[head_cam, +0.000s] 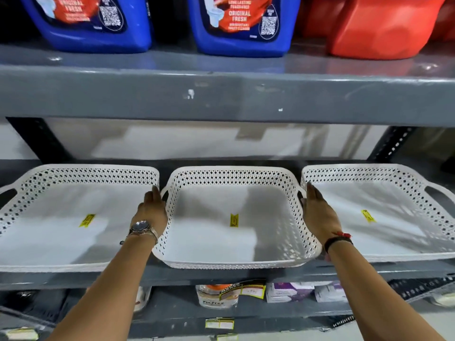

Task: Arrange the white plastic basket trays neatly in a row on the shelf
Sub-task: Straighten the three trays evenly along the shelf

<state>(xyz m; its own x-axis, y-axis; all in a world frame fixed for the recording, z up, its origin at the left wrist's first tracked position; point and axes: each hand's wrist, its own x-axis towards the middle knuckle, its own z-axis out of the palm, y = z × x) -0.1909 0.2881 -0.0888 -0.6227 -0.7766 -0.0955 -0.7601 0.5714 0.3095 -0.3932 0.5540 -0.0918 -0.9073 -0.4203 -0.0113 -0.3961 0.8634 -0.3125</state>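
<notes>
White plastic basket trays, 3 of them, sit side by side on the grey shelf (221,273). The middle tray (234,217) is flanked by flat, open hands: the left hand (154,210) presses its left wall, the right hand (317,215) its right wall, neither curled around anything. That two-sided hold seems meant to square it between the left tray (61,217) and right tray (384,212). Its front rim overhangs the shelf edge. Both outer trays are cut off by the frame, and the yellow stickers (234,220) are too blurred to read.
</notes>
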